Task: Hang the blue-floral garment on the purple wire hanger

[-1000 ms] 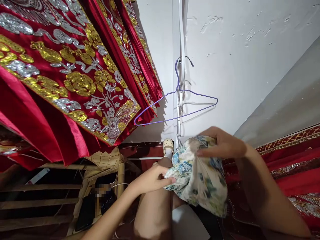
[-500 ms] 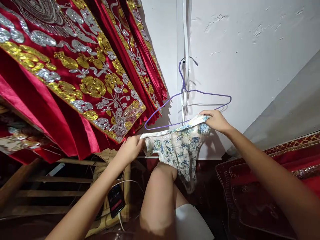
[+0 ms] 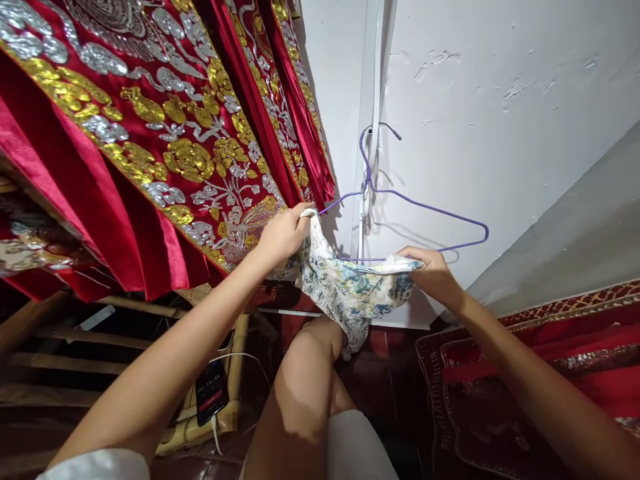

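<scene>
A floral top (image 3: 353,283), white with blue and yellow print, is stretched between my hands in front of a purple wire hanger (image 3: 425,205). The hanger hangs from a white pole or cord on the wall. My left hand (image 3: 286,233) pinches the top's left edge, raised against the hanger's left corner, which is hidden behind the fingers and cloth. My right hand (image 3: 434,275) grips the right end of the upper edge, just below the hanger's bottom bar. The hanger's right corner is bare. The lower part of the top droops beside my raised knee (image 3: 313,353).
Red costumes (image 3: 200,160) with gold and silver sequins hang at the left, close to my left hand. Below them, a phone (image 3: 211,393) with a white cable rests on a bamboo bench (image 3: 239,363). Red embroidered cloth (image 3: 480,400) lies at the right by the white wall (image 3: 465,147).
My left hand has moved up and right, lifting the top's left edge to the hanger's left corner. The right end has dropped slightly, and the hanger has tilted down to the right.
</scene>
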{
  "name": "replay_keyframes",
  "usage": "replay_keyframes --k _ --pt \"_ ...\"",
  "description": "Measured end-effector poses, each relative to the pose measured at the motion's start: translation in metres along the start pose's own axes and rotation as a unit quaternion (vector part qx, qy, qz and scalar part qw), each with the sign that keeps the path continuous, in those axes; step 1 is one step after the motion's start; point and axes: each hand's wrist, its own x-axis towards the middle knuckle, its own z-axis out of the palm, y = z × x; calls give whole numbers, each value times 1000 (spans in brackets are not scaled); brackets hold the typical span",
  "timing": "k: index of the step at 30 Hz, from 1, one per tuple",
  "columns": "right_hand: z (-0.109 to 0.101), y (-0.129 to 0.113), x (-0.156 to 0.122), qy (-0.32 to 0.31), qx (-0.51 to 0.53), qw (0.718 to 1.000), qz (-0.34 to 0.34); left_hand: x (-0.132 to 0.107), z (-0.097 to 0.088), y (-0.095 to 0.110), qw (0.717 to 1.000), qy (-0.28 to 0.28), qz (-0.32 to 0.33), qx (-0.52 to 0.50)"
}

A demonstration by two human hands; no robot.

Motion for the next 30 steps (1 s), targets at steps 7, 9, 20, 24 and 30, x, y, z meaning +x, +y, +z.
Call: replay_keyframes --k 7,9,20,24,30 --pt "-15 -6 -8 29 -54 998 22 11 -2 -30 969 -147 -82 181" --pt "-10 -6 -10 20 -36 999 17 11 -3 -31 979 -138 -50 139" --pt "9 -16 -26 12 -47 998 -41 6 5 9 975 31 96 -200" --pt "-14 -33 -40 154 -97 983 0 -7 1 -2 980 83 173 -57" --pt "-69 -56 -12 69 -199 972 100 -8 -6 -5 982 95 164 -18"
